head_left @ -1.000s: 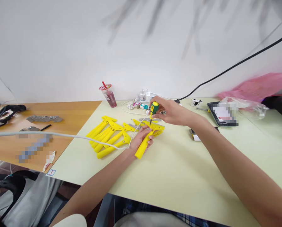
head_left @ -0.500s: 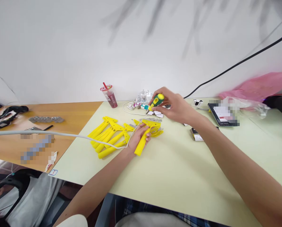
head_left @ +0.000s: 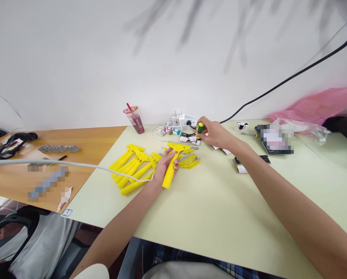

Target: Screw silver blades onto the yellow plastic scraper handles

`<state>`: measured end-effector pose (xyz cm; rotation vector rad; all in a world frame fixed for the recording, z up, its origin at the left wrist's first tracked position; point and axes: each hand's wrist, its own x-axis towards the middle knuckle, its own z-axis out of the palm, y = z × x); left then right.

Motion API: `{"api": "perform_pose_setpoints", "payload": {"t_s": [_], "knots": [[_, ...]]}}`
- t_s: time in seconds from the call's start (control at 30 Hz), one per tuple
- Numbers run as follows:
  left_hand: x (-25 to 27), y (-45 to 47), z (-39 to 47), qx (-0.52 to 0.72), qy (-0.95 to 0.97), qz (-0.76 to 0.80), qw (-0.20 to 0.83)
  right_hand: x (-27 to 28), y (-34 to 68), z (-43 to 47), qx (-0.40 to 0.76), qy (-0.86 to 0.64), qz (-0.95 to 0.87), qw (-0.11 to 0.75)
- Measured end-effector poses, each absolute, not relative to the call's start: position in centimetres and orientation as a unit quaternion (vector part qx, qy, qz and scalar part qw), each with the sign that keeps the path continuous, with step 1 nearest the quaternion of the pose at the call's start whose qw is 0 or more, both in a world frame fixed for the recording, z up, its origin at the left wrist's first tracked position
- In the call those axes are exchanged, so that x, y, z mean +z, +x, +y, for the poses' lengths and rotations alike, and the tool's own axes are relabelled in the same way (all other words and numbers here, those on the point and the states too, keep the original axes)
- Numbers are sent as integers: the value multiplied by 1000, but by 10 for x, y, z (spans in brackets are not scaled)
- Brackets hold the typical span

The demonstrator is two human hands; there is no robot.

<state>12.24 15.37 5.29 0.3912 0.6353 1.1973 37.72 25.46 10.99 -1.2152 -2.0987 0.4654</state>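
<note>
My left hand (head_left: 163,167) is closed around the handle of a yellow scraper (head_left: 170,170), its wide head pointing away from me. In my right hand (head_left: 215,133) is a screwdriver (head_left: 200,128) with a green and yellow handle. The screwdriver is apart from the scraper, to its right and farther back, near some small packets (head_left: 190,138). Several yellow scraper handles (head_left: 131,166) lie side by side left of my left hand. Just right of it are flat yellow head pieces (head_left: 191,161) with grey metal blades (head_left: 194,148) behind them.
A drink cup (head_left: 135,120) with a straw stands by the wall, left of a power strip (head_left: 188,121). A white cable (head_left: 103,167) crosses above my left wrist. To the right are a small box (head_left: 241,166), a tablet (head_left: 273,139) and a pink bag (head_left: 315,104). Another person sits at left.
My right hand has moved right and slightly down with the screwdriver, away from the scraper's head. My left hand has shifted the scraper a little left, and its head faces up more.
</note>
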Motion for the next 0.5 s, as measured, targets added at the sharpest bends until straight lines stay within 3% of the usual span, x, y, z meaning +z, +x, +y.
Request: {"api": "perform_pose_setpoints", "payload": {"t_s": [0.5], "knots": [[58, 125, 152, 540, 176, 313, 761, 97, 383, 266, 186, -458, -808, 321]]}}
